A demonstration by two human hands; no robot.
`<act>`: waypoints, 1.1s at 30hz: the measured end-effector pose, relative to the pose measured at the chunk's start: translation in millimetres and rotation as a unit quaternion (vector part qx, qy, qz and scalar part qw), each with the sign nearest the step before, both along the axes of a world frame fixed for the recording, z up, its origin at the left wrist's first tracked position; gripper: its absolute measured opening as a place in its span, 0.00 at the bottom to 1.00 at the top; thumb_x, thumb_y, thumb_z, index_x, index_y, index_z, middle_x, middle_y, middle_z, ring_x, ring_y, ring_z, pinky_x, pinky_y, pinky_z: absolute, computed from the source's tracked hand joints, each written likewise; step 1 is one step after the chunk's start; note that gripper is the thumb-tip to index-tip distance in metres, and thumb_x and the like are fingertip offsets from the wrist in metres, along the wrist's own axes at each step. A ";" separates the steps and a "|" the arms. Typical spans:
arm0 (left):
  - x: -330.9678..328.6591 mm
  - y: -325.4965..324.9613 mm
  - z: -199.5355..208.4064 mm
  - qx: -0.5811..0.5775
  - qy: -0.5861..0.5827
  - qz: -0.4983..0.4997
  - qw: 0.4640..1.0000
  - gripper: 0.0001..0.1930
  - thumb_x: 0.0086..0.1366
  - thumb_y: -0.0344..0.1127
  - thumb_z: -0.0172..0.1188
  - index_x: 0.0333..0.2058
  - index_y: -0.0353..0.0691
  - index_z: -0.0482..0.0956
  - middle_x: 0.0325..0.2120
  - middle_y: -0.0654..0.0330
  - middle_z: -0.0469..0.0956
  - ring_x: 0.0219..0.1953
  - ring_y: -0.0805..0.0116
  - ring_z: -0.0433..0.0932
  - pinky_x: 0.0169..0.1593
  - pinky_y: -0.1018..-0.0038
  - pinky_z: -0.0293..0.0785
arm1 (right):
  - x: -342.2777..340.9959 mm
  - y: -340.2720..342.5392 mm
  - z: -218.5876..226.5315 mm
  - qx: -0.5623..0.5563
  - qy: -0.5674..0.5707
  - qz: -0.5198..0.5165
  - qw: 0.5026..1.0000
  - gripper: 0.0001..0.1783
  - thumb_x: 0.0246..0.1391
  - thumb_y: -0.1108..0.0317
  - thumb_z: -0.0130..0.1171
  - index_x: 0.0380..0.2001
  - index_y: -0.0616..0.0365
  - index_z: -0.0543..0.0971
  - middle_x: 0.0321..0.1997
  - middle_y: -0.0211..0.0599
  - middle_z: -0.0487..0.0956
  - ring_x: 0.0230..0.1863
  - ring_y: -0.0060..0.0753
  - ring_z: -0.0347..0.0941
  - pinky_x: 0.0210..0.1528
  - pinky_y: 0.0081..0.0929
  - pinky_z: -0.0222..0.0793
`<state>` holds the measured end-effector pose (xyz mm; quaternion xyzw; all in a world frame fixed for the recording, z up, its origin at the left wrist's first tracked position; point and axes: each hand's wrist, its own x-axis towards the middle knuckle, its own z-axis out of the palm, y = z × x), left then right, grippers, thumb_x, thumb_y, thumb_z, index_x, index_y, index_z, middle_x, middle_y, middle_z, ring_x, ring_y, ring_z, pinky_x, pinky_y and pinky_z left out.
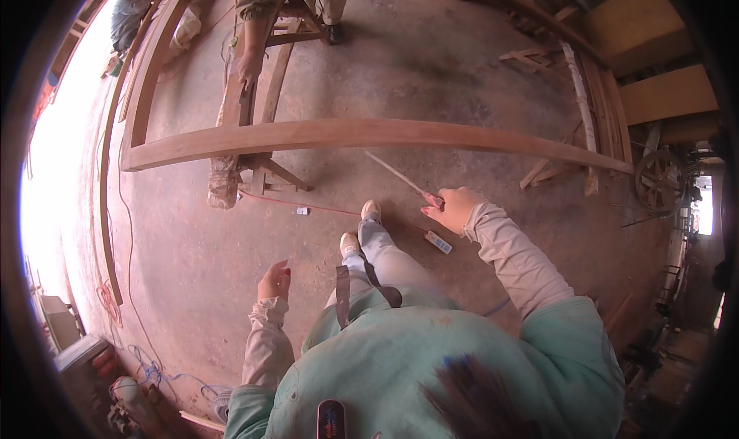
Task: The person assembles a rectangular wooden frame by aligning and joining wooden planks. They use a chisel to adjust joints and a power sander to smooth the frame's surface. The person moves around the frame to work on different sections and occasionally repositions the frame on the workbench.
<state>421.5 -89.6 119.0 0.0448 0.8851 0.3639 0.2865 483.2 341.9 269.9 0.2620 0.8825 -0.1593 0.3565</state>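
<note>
My right hand [459, 208] is closed around the reddish handle of a long, thin, straight tool [399, 175], possibly a file; its exact kind is hard to make out. The pale shaft points forward and left, its tip a little short of the near rail of a wooden frame [323, 134]. That rail is a reddish-brown beam crossing in front of me. Lower on the left, my left hand [275, 280] hangs beside my leg, its fingers loosely bent and nothing visible in them. It touches neither the frame nor the tool.
Sawhorse-like supports [265, 175] carry the frame at the left. A co-worker's hand [248, 69] rests on a timber beyond the rail. A power strip [438, 242] and a red cord [308, 206] lie on the concrete floor by my feet. A spoked wheel [659, 175] stands at right.
</note>
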 end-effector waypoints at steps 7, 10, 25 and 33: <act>-40.5 32.0 3.1 0.003 -0.020 -0.003 1.000 0.15 0.64 0.37 0.56 0.50 0.47 0.75 0.34 0.56 0.83 0.38 0.67 0.81 0.42 0.72 0.76 | 48.3 83.4 9.4 0.071 0.016 -0.084 0.994 0.30 0.51 0.39 0.54 0.39 0.58 0.78 0.36 0.52 0.80 0.42 0.55 0.77 0.45 0.43 0.72; -52.4 49.5 -0.6 -0.012 -0.049 -0.015 0.999 0.16 0.64 0.36 0.56 0.50 0.46 0.75 0.35 0.55 0.82 0.39 0.66 0.82 0.43 0.71 0.76 | 45.0 85.7 9.3 0.038 0.024 -0.106 0.993 0.30 0.51 0.39 0.55 0.37 0.58 0.78 0.35 0.53 0.80 0.40 0.55 0.77 0.43 0.44 0.72; -181.5 76.8 -24.9 0.013 0.068 -0.096 0.993 0.16 0.62 0.35 0.57 0.48 0.39 0.75 0.38 0.54 0.81 0.42 0.59 0.80 0.47 0.69 0.75 | -40.0 49.5 15.2 -0.151 0.025 -0.106 0.983 0.26 0.49 0.49 0.62 0.43 0.59 0.78 0.34 0.52 0.80 0.37 0.52 0.77 0.40 0.38 0.72; -273.7 78.5 -99.2 0.219 -0.253 0.271 0.903 0.17 0.66 0.51 0.50 0.43 0.46 0.79 0.35 0.57 0.82 0.36 0.66 0.81 0.40 0.71 0.71 | -140.1 -26.8 18.5 -0.194 -0.060 0.025 0.979 0.25 0.51 0.41 0.56 0.39 0.51 0.79 0.34 0.48 0.80 0.39 0.54 0.76 0.42 0.44 0.71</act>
